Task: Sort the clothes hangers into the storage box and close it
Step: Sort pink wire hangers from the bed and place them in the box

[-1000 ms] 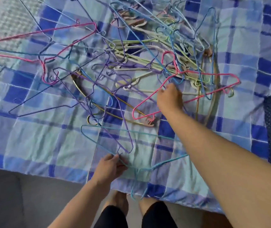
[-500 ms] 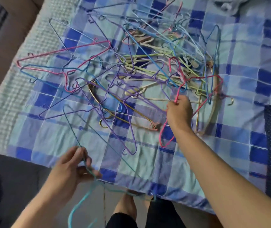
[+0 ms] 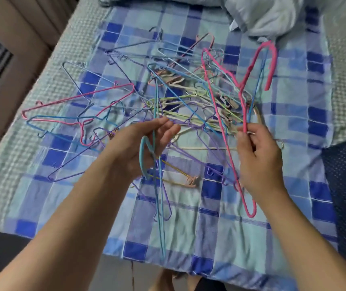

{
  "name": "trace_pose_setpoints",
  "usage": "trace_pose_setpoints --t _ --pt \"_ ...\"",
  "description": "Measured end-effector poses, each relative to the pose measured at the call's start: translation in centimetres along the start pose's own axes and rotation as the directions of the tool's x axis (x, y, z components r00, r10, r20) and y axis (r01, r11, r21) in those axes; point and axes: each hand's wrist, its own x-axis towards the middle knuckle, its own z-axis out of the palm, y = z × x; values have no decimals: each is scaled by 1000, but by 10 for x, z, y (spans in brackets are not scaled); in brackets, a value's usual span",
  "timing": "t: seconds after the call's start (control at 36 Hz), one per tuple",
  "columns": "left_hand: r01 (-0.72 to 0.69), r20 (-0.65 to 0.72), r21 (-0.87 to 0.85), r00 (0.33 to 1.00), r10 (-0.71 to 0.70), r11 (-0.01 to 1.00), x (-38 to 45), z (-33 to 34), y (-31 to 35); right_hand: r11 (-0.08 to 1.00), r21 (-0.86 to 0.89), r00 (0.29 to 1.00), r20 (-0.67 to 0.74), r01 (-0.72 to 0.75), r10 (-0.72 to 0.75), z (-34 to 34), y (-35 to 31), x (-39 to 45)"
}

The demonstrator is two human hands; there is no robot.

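Hands, two. Left hand [image 3: 140, 143]: fingers loosely curled around one teal wire hanger [image 3: 159, 185], held upright, its hook beside the palm and its long wires running down past the near edge of the cloth. Right hand [image 3: 258, 156]: fingertips pinching one pink wire hanger [image 3: 226, 127] at its neck, lifted clear of the heap, hook curving high at the upper right, one corner hanging low beside the wrist.

Hanger heap [image 3: 189, 106], one: tangled wire hangers in purple, blue, yellow-green, peach and tan; too interlocked to count. One further pink hanger [image 3: 79, 101] lies flat at the left of the heap, partly over a blue one [image 3: 63, 119].

Checked cloth [image 3: 231, 227], one, blue and pale green, spread on a bed; bare cloth shows along its near and right borders. Grey bundle [image 3: 262, 15], one, at the far edge. Storage box: not in view.
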Motion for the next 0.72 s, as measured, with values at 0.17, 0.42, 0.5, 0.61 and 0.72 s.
trace_pose_setpoints --t 0.17,0.42,0.5,0.61,0.72 --pt "57 64 -61 996 -53 996 21 31 1 990 140 978 209 -19 -11 24 -16 -17" --pt "42 -49 -40 998 -44 998 33 49 28 983 156 901 433 -92 15 56 -28 -34" --pt "-37 -86 -188 996 21 982 40 48 35 928 287 846 530 -238 53 59 -32 -37" --pt "-42 -26 -8 999 42 999 48 47 24 874 345 797 599 -342 75 62 -33 -32" --pt "26 -20 165 1000 -23 986 47 41 17 935 228 735 677 -273 49 65 -29 -8"
